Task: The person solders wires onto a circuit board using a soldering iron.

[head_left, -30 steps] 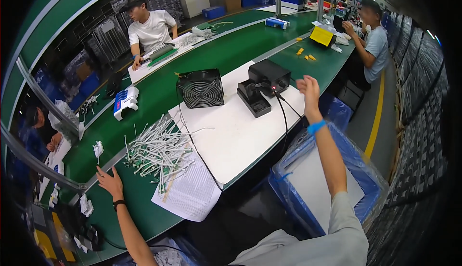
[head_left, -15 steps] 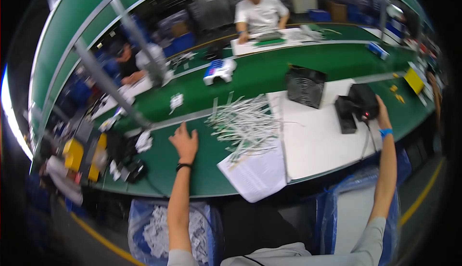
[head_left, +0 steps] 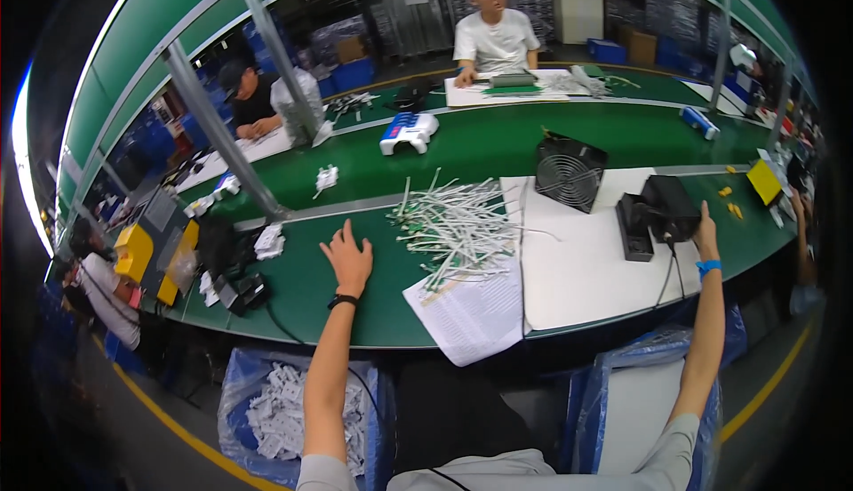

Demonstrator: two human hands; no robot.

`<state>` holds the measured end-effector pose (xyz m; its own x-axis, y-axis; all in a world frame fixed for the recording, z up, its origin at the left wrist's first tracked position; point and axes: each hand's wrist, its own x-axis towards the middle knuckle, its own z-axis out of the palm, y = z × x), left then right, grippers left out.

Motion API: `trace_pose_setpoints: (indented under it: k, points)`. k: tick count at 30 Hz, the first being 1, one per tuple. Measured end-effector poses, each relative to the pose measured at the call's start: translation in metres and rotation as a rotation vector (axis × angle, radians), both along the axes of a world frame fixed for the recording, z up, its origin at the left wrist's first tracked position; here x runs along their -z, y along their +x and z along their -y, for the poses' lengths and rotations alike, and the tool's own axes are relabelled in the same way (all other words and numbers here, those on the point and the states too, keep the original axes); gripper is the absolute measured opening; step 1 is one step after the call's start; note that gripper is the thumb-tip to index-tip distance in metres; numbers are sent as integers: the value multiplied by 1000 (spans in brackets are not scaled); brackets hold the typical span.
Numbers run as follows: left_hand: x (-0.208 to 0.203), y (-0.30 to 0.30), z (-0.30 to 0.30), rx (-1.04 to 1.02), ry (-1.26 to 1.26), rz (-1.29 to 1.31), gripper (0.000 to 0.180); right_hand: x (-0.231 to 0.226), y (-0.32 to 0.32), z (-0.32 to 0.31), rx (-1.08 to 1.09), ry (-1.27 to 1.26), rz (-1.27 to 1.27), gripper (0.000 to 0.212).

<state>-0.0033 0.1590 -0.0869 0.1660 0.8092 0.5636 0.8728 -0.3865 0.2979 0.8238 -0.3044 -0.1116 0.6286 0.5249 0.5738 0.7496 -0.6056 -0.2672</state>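
Observation:
My left hand [head_left: 349, 258] is over the green table with its fingers spread, holding nothing. Just right of it lies a heap of thin white cables [head_left: 458, 224], some with small green pieces on them. A printed paper sheet [head_left: 471, 309] sticks out from under the heap, past the table's front edge. At the right, my right hand [head_left: 706, 235] is against the side of a black boxy device [head_left: 671, 207] with a cord running down from it. One finger is stretched up along that side; the other fingers are partly hidden. The device stands on a white board [head_left: 569, 278].
Behind the board's far edge stands a black fan [head_left: 570, 173]. A yellow-and-grey machine [head_left: 147, 247] is at the left. Below the table are bins lined with plastic, one holding white pieces [head_left: 289, 411]. A blue-and-white item [head_left: 409, 133] lies farther back. Metal posts [head_left: 209, 118] rise at left.
The picture has shifted slightly and is sharper. My left hand's fingers look a little straighter. My right hand stays beside the black device. Across the table, a person's head has turned.

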Motion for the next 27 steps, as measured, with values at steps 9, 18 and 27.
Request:
trace_pose_setpoints:
  k: [9,18,27]
  points:
    - [-3,-17,52,18,-17,-54,62,-71,-311,-15,-149,1421,-302,34]
    - [10,-12,94,-181,-250,-141,81,-27,-681,-9,-1026,514,-675,12]
    - [18,-37,169,-47,-84,-153,78,63,-746,13,-1317,-466,-618,48]
